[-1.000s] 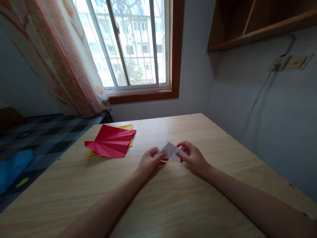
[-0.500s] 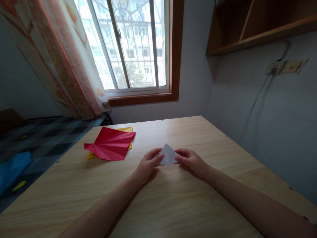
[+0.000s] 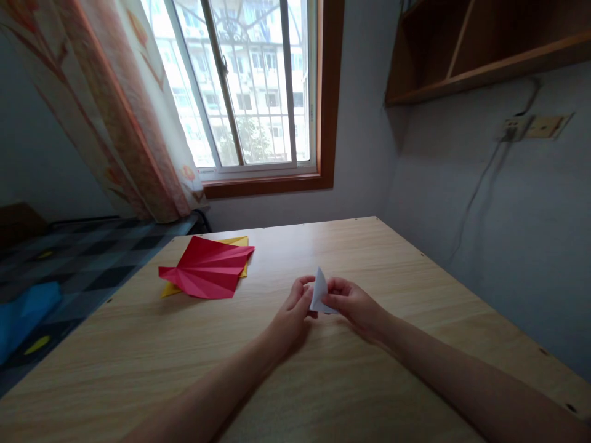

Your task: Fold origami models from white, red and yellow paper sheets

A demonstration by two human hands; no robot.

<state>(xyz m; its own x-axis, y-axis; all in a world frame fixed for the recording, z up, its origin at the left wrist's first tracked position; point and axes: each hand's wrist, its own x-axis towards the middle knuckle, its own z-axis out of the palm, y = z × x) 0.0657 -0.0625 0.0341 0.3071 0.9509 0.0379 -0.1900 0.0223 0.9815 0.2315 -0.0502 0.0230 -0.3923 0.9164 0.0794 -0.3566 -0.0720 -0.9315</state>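
Head view showed a wooden wall shelf (image 3: 466, 49) in the upper right corner, its compartments dark, so what lay inside could not be told.

Both hands met over the middle of the bench (image 3: 360, 381). The left hand (image 3: 292, 317) pinched the left side of a small white folded paper (image 3: 319, 290) between thumb and fingers, and the right hand (image 3: 351, 303) was closed on its right side. The paper stood up on edge, a narrow pointed shape, just above the bench top.

Half a second before, the same paper had lain flatter and wider between the hands, showing a broad triangular face; by this moment the hands had drawn nearer each other and the paper had turned up thin.

To the left, well apart from the hands, a red pleated paper (image 3: 205, 269) lay on a yellow sheet (image 3: 235, 241), unmoved. The bench was pale wood grain. Behind it were a barred window (image 3: 252, 86) with a wooden frame, a patterned curtain (image 3: 115, 111) on the left, and a grey wall with a socket (image 3: 512, 128) and a hanging cord.
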